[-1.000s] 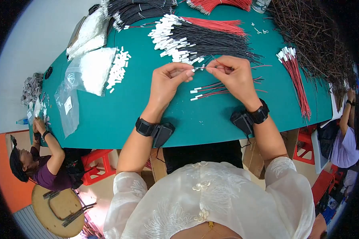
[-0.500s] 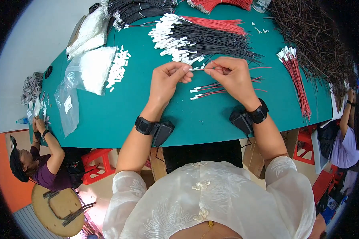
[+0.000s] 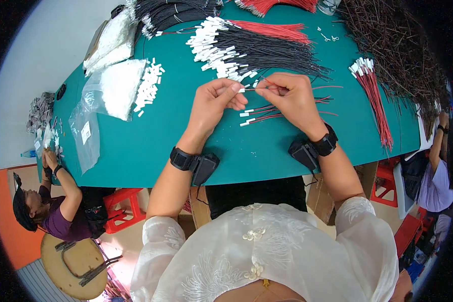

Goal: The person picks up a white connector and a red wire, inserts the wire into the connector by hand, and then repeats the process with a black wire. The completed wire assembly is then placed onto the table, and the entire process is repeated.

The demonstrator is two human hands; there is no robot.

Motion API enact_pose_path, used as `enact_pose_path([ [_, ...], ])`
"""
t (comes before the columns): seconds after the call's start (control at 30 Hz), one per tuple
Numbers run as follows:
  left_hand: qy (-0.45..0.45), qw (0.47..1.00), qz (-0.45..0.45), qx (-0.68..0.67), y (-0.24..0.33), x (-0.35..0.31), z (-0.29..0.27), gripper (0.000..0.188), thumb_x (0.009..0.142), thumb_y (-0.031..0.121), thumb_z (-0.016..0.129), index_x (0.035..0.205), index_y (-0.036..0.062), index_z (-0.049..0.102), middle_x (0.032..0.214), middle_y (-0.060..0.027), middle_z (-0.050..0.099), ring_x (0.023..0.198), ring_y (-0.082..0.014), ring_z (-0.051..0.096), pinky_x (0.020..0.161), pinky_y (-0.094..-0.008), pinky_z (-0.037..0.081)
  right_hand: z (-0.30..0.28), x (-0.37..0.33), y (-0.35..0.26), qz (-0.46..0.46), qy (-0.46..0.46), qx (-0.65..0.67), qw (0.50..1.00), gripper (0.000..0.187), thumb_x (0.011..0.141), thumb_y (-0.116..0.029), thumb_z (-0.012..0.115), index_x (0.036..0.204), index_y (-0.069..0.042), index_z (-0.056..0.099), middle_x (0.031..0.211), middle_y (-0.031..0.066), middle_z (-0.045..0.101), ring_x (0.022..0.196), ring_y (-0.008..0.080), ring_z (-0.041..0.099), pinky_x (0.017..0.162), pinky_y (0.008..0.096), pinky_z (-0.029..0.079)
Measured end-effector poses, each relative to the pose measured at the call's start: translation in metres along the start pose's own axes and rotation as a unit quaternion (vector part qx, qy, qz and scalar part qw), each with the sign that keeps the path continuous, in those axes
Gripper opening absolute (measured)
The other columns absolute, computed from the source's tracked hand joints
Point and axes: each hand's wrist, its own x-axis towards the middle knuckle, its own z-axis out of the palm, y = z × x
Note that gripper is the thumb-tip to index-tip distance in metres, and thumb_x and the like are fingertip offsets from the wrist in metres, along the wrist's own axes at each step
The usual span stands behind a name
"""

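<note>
Above the near part of the green table [image 3: 267, 148], my left hand [image 3: 209, 103] pinches a small white connector [image 3: 241, 90] between thumb and forefinger, its other fingers loosely curled. My right hand [image 3: 294, 100] is closed on thin red wire [image 3: 327, 87] just right of the connector. One end of the wire runs to the connector, and a length trails out beyond my right hand. Whether a dark wire is also in the grip is hard to make out. Below my hands lie a few finished-looking red and black wires with white connectors [image 3: 244, 115].
Beyond my hands lies a large pile of black wires [image 3: 267, 50] with white connectors, red wires [image 3: 282, 32] behind. Left are loose white connectors [image 3: 148, 88] and a plastic bag [image 3: 118, 90] of them. Right are a red wire bundle [image 3: 372, 100] and a dark wire heap [image 3: 392, 45]. Co-workers sit at both sides.
My right hand has shifted very slightly left, toward the connector. The lower fingers of my left hand have loosened a little, and the white connector shows more clearly at its fingertips.
</note>
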Motion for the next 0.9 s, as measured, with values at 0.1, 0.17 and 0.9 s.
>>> enact_pose_path([
  [0.1,-0.007,1.000,-0.010,-0.012,0.0014,-0.0003,0.0006,0.020,0.097,0.015,0.062,0.102,-0.0038,0.068,0.082,-0.0107,0.071,0.071,-0.0135,0.067,0.066,-0.0248,0.055,0.0007,-0.0003,0.0004,-0.003,0.002,-0.004,1.000,0.011,0.078,-0.004,0.076,0.086,0.003,0.071,0.070,0.0026,0.063,0.059,0.0040,0.049,0.051,0.0221,0.038],
  [0.17,-0.013,0.999,-0.018,-0.023,0.0020,-0.0003,0.0012,0.021,0.097,0.015,0.062,0.103,-0.0042,0.068,0.084,-0.0120,0.071,0.072,-0.0143,0.068,0.068,-0.0256,0.055,0.0011,-0.0007,0.0013,-0.006,0.009,-0.008,1.000,0.011,0.078,-0.004,0.076,0.086,0.003,0.071,0.070,0.0032,0.064,0.059,0.0041,0.049,0.051,0.0220,0.038],
  [0.9,-0.009,1.000,-0.007,0.013,-0.0054,0.0005,-0.0011,0.020,0.095,0.014,0.065,0.105,-0.0019,0.070,0.087,-0.0076,0.072,0.073,-0.0094,0.063,0.068,-0.0217,0.051,0.0045,-0.0019,0.0010,0.001,0.011,0.007,1.000,0.013,0.078,-0.004,0.077,0.085,0.004,0.070,0.068,0.0035,0.063,0.058,0.0030,0.048,0.050,0.0221,0.037],
])
